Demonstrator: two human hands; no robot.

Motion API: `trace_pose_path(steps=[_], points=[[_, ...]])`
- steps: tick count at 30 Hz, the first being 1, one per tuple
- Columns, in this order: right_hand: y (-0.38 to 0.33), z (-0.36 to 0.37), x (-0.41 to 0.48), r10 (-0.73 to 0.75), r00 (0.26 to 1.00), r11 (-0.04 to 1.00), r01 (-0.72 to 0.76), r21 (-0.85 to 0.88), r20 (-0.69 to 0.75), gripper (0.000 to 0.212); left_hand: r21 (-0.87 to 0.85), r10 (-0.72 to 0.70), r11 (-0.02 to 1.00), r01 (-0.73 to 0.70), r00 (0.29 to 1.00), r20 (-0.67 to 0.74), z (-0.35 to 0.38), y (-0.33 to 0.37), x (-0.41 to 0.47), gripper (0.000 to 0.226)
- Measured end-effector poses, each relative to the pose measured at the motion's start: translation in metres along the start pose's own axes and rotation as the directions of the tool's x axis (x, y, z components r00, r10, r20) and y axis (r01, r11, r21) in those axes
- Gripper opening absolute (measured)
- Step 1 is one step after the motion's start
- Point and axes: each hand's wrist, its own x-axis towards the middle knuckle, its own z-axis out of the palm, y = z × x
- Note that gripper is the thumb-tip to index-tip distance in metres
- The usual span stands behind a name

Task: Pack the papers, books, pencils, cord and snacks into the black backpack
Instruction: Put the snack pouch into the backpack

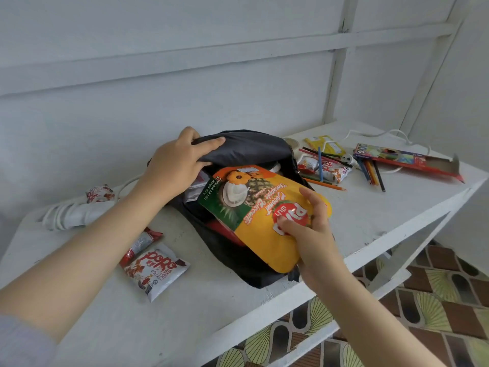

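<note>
The black backpack point(246, 149) lies on the white table point(370, 218) with its flap lifted. My left hand point(176, 161) grips the flap's edge and holds it up. My right hand point(313, 234) pinches the near end of a yellow-orange biscuit bag point(254, 205), whose far end points into the bag's opening. White and red items show inside. Small snack packets point(156, 270) lie at the left front, another packet point(99, 193) by the coiled white cord point(66, 214). Loose coloured pencils point(371, 172) and more snack packets point(326, 168) lie to the right.
A red pencil box point(407, 158) lies open at the far right with a white cable point(391, 133) behind it. A yellow packet point(325, 145) sits beside a tape roll. A white wall stands close behind. The table's front edge drops to a patterned floor point(436, 300).
</note>
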Motion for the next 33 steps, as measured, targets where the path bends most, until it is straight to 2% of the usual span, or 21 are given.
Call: trace_pose_path(steps=[4,7,12,15,18,20,23,25,28,33], points=[[0.007,0.036,0.009,-0.029,0.998,0.999,0.031,0.039,-0.052,0.062,0.018,-0.002,1.000,0.002,1.000,0.009,-0.002,-0.002,0.002,0.051],[0.013,0.059,0.023,0.038,0.997,0.994,-0.031,0.108,-0.066,0.062,0.014,0.001,1.000,-0.001,1.000,0.022,-0.003,-0.002,0.002,0.049],[0.023,0.096,0.050,0.132,0.991,0.956,-0.125,0.266,-0.010,0.066,0.001,0.000,1.000,0.000,0.999,0.040,-0.006,-0.003,0.002,0.051],[0.027,0.116,0.068,0.111,0.992,0.958,-0.122,0.260,0.056,0.068,-0.006,-0.002,1.000,0.002,0.999,0.042,-0.007,-0.001,0.001,0.051],[0.026,0.127,0.084,0.108,0.969,0.985,-0.135,0.112,0.224,0.071,-0.009,-0.011,1.000,0.011,0.999,0.052,-0.007,0.000,0.000,0.049],[0.021,0.125,0.091,0.150,0.935,0.988,-0.126,-0.094,0.320,0.068,-0.015,-0.023,1.000,0.024,0.998,0.057,-0.006,-0.002,-0.002,0.049],[0.014,0.111,0.091,0.213,0.911,0.886,-0.027,-0.463,0.354,0.070,-0.023,-0.041,0.999,0.042,0.997,0.070,-0.004,-0.005,-0.004,0.049],[0.016,0.103,0.090,0.200,0.903,0.789,0.081,-0.610,0.379,0.079,-0.034,-0.048,0.998,0.050,0.996,0.081,-0.003,-0.004,-0.004,0.050],[0.023,0.102,0.089,0.173,0.897,0.663,0.200,-0.722,0.407,0.085,-0.043,-0.053,0.997,0.057,0.995,0.085,-0.001,-0.005,-0.004,0.050],[0.030,0.113,0.098,0.110,0.902,0.583,0.281,-0.762,0.417,0.082,-0.031,-0.044,0.998,0.047,0.995,0.087,0.001,-0.004,-0.005,0.051]])
